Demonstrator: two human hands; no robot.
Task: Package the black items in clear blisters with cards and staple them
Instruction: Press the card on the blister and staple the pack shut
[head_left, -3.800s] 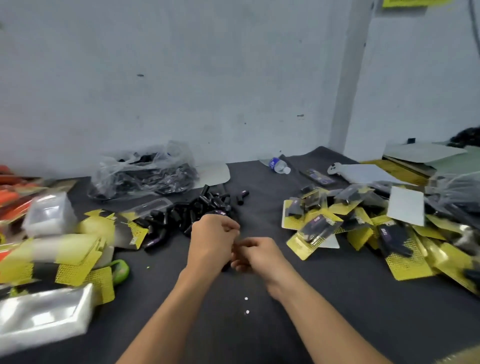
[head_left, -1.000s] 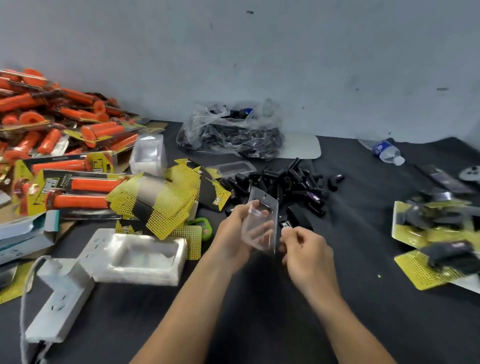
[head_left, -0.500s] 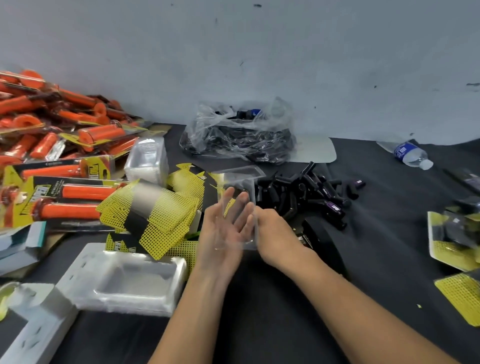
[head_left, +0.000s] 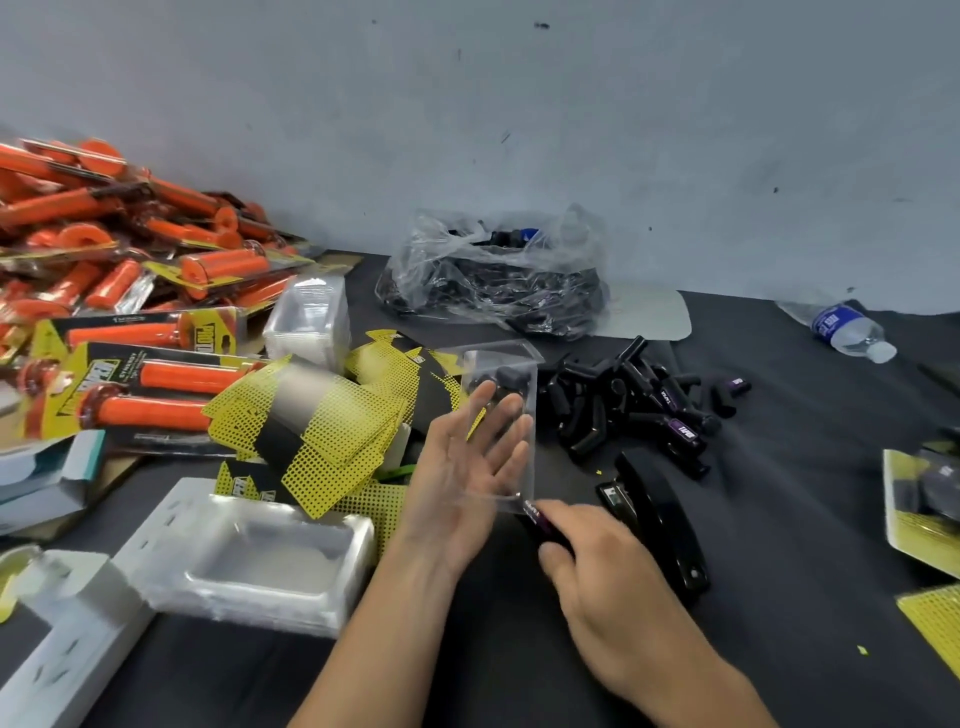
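Observation:
My left hand (head_left: 462, 483) is held palm up with straight fingers, and a clear blister (head_left: 511, 374) lies flat against them. Just below the blister's lower corner, my right hand (head_left: 602, 577) pinches a black item with a purple label (head_left: 537, 517) on the dark table. The loose pile of black items (head_left: 628, 400) lies behind, right of the blister. A black stapler (head_left: 657, 519) rests right beside my right hand. Yellow and black cards (head_left: 327, 431) are heaped left of my left hand.
A plastic bag of black parts (head_left: 498, 280) sits at the wall. Orange packaged grips (head_left: 130, 270) fill the left. A stack of clear trays (head_left: 249, 551) and a white power strip (head_left: 62, 644) lie front left. A water bottle (head_left: 849, 330) and finished packs (head_left: 919, 499) are on the right.
My right hand has left the blister and dropped to a black item beside the stapler. My left hand keeps the blister on its flat fingers.

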